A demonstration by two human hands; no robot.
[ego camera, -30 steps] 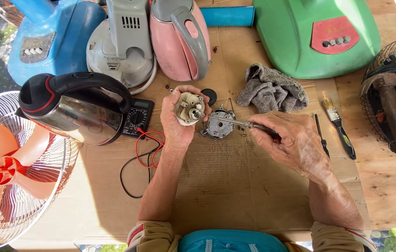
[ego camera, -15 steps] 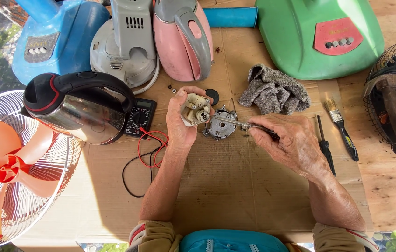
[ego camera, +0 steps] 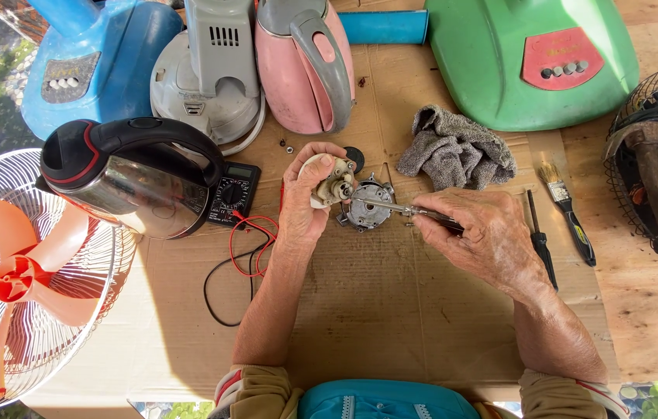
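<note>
A person sits at a wooden desk (ego camera: 639,326) covered in part by flattened brown cardboard (ego camera: 391,302), seen from above.

The left hand (ego camera: 307,203) is raised just over the cardboard near the middle of the desk. Its grip is closed around a small cream-coloured motor part (ego camera: 332,185), fingers curled over the top and thumb underneath.

The right hand (ego camera: 478,233) rests to the right of it, its grip closed on the dark handle of a screwdriver (ego camera: 398,208). The metal shaft points left, and its tip meets the part held in the left hand. Directly below the shaft, lying on the cardboard, is a round grey metal motor plate (ego camera: 367,211).

Just left of the left hand lies a black multimeter (ego camera: 232,192), with red and black leads (ego camera: 240,256) looping down the cardboard. A shiny steel kettle with a black handle (ego camera: 131,177) stands beside the multimeter.

Along the far edge stand a blue fan base (ego camera: 100,62), a grey and white appliance base (ego camera: 208,74), a pink kettle (ego camera: 305,62) and a green fan base (ego camera: 530,58). A crumpled grey rag (ego camera: 457,147) lies near the green base.

To the right of the right hand lie a second dark-handled screwdriver (ego camera: 540,240) and a small paintbrush (ego camera: 568,209). At the far left, off the desk, is a white wire fan guard with orange blades (ego camera: 22,279).
</note>
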